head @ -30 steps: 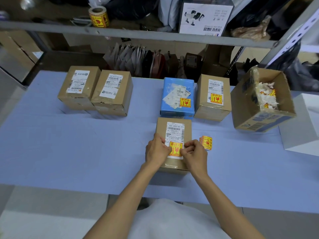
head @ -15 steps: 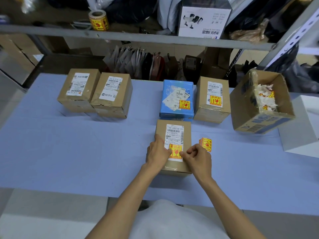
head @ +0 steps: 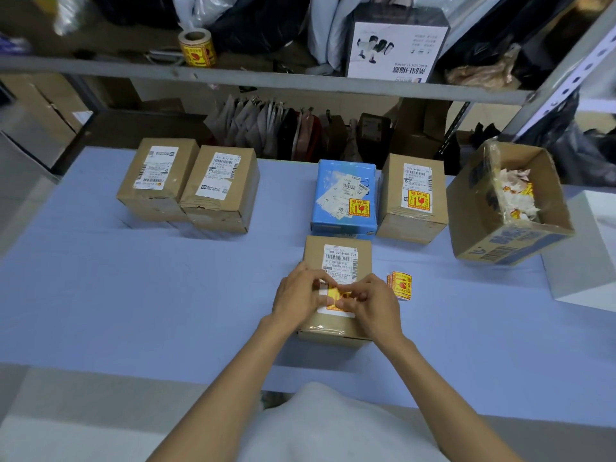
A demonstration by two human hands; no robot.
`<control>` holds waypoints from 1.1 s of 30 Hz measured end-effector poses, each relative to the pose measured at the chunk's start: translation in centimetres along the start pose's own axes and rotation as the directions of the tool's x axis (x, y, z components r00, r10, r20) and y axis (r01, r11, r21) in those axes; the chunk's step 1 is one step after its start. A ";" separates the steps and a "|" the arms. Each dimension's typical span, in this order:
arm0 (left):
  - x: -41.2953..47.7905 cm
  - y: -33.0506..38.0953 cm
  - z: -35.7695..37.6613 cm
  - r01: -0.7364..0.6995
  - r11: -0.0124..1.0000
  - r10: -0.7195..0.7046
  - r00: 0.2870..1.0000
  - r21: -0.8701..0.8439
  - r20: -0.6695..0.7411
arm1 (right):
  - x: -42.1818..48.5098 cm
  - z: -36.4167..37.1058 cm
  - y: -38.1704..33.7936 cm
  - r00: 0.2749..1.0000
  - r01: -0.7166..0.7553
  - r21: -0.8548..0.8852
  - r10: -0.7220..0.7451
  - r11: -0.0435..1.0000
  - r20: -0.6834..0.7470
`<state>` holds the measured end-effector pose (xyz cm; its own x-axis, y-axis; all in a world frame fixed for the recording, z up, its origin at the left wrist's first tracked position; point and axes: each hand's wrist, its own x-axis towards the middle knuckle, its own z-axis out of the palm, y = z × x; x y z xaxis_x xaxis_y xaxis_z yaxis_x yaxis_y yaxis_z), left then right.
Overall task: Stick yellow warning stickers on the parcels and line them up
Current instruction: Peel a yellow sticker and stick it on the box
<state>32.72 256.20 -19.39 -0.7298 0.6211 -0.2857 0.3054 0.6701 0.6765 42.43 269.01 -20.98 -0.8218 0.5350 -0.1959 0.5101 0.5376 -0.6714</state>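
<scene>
Right now both hands sit on top of the brown parcel (head: 336, 288), which serves as the landmark. That parcel lies on the blue table (head: 100, 295), a little way in from the table's near edge, with wide bare surface to its left and a narrower bare strip to its right. The left hand (head: 300, 296) and right hand (head: 373, 303) meet over a yellow warning sticker (head: 335, 300) on the parcel's white label; fingertips of both press on it, fingers curled — whether they pinch it or just flatten it, I cannot tell.

Just right of the parcel lies a small stack of yellow stickers (head: 401, 285), not touching it. Directly behind the parcel, nearly touching, stands a blue parcel (head: 346, 198) with a yellow sticker, and beside that a brown stickered parcel (head: 415, 198). Behind and to the left, well apart, two brown parcels (head: 190, 185) stand side by side — white labels only. Far right of the parcel, an open carton (head: 506, 208) holds crumpled scraps.
</scene>
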 end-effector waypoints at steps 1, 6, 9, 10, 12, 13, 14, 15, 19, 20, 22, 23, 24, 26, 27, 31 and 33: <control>-0.1 -0.3 -0.2 0.009 1.000 -0.009 1.000 0.006 0.000 | 0.0 -0.1 0.1 1.000 0.013 -0.044 -0.012 0.999 0.012; -0.5 -1.1 -0.7 -0.001 1.000 0.001 1.000 0.009 0.000 | -0.6 -0.2 1.1 0.997 0.045 -0.084 -0.050 0.995 -0.058; -0.7 -1.0 -0.6 0.016 1.000 -0.016 1.000 0.002 -0.016 | -1.0 -0.2 1.5 0.994 0.061 -0.058 -0.066 0.996 -0.091; -0.7 -1.0 -0.4 0.021 1.000 -0.021 0.999 0.008 -0.026 | -1.1 -0.3 1.5 0.993 0.065 -0.044 -0.069 0.997 -0.091; -0.8 -0.9 0.0 0.013 1.000 -0.011 0.999 0.026 -0.043 | -1.1 -0.4 1.4 0.994 0.086 -0.051 -0.089 0.995 -0.069; -0.8 -0.8 0.2 0.009 1.000 -0.008 0.999 0.024 -0.042 | -1.0 -0.4 1.3 0.994 0.092 -0.055 -0.095 0.994 -0.052; -0.7 -0.8 0.2 0.009 1.000 -0.008 0.999 0.021 -0.036 | -0.9 -0.4 1.2 0.995 0.094 -0.046 -0.096 0.995 -0.041; -0.6 -0.7 0.1 0.012 1.000 -0.012 1.000 0.015 -0.025 | -0.7 -0.5 1.3 0.995 0.087 -0.022 -0.088 0.996 -0.037; -0.1 -0.6 -0.5 0.029 1.000 -0.029 0.999 -0.007 -0.014 | 0.0 -0.9 1.7 0.997 0.053 0.032 -0.051 0.998 -0.061; 0.0 -0.5 -0.7 0.034 0.997 -0.035 0.999 -0.065 -0.023 | 0.1 -0.9 1.5 0.996 0.047 0.016 -0.046 0.999 -0.077; 0.4 0.0 -1.3 0.040 0.968 -0.042 0.999 -0.248 -0.005 | 0.1 -1.1 0.7 0.991 0.048 0.025 -0.045 0.999 -0.129; 0.5 0.3 -1.7 0.038 0.946 -0.033 0.999 -0.322 0.022 | 0.1 -1.3 0.0 0.988 0.058 0.070 -0.047 0.996 -0.148; 0.7 0.6 -2.1 0.034 0.930 -0.018 0.999 -0.366 0.047 | 0.1 -1.6 -0.9 0.986 0.071 0.131 -0.049 0.989 -0.160; 0.9 1.3 -2.8 0.011 0.899 0.021 0.998 -0.439 0.067 | 0.0 -2.2 -2.7 0.984 0.110 0.254 -0.069 0.961 -0.166; 1.0 1.7 -3.0 -0.004 0.882 0.036 0.998 -0.471 0.058 | 0.0 -2.5 -3.6 0.982 0.144 0.297 -0.098 0.944 -0.164; 1.3 2.8 -3.3 -0.018 0.783 -0.015 0.999 -0.622 -0.047 | 0.6 -3.3 -5.3 0.965 0.249 0.313 -0.208 0.917 -0.160; 1.4 3.4 -3.6 -0.019 0.709 -0.059 0.995 -0.705 -0.086 | 0.9 -3.6 -5.6 0.962 0.254 0.312 -0.204 0.916 -0.183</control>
<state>30.57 257.86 -15.01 -0.7965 0.5433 -0.2654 -0.2003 0.1771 0.9636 39.75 268.82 -14.85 -0.8479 0.5241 0.0799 0.1792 0.4251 -0.8872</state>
